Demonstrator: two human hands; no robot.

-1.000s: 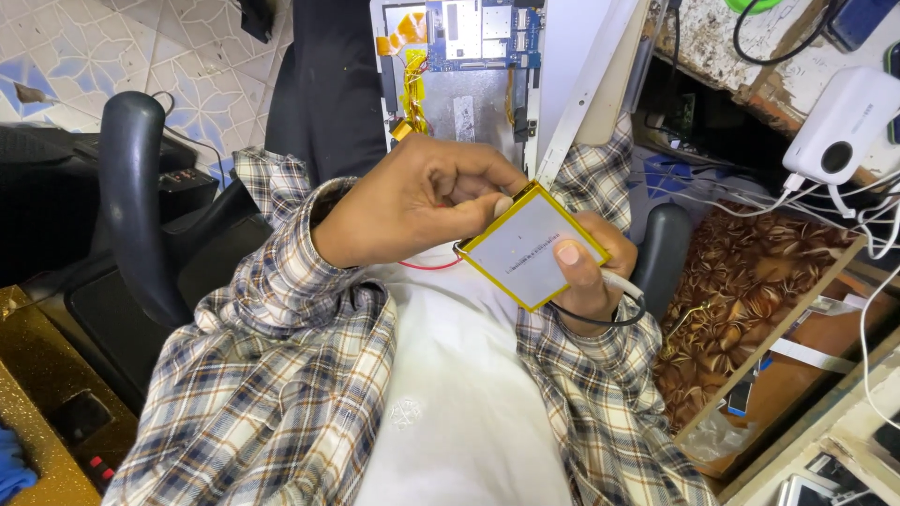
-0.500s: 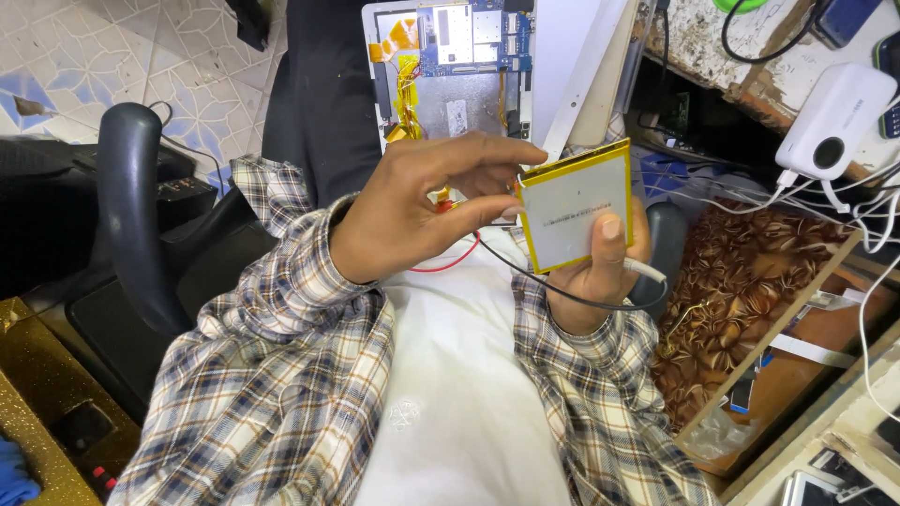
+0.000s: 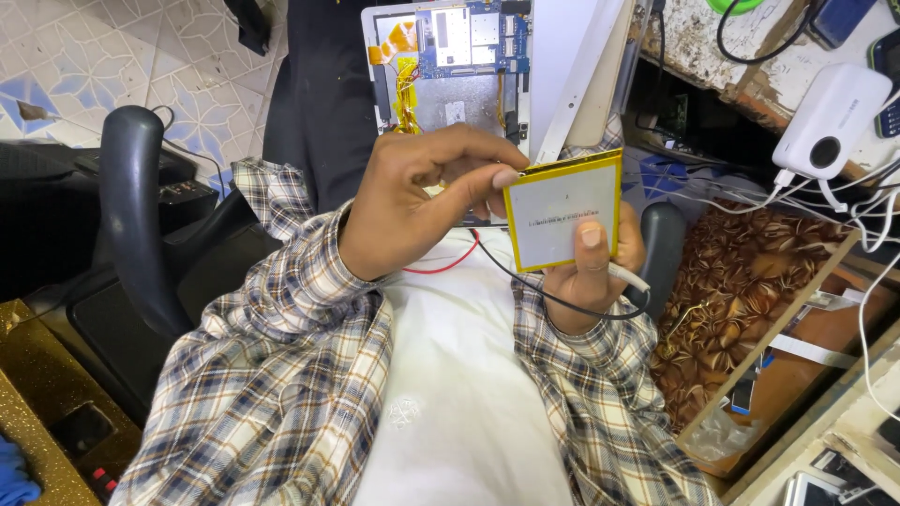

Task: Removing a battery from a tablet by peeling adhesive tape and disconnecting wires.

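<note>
My right hand (image 3: pixel 592 272) holds a flat silver battery pack with yellow edging (image 3: pixel 561 212) upright, thumb pressed on its face. My left hand (image 3: pixel 422 201) pinches the battery's upper left corner with its fingertips. A red wire (image 3: pixel 448 265) and a black wire (image 3: pixel 553 298) hang from the battery down across my white shirt. Behind the hands, an opened tablet (image 3: pixel 450 66) lies on my lap with its circuit board and orange flex cables exposed. A white cable end sticks out by my right palm.
A black chair armrest (image 3: pixel 136 215) is on the left and another (image 3: pixel 661 244) on the right. A cluttered workbench on the right carries a white power bank (image 3: pixel 830 117), tangled cables and a patterned brown drawer (image 3: pixel 750 309). Tiled floor shows at upper left.
Both hands have raised the battery and turned it from tilted flat to upright. My left hand has shifted from covering its edge to pinching the upper left corner.
</note>
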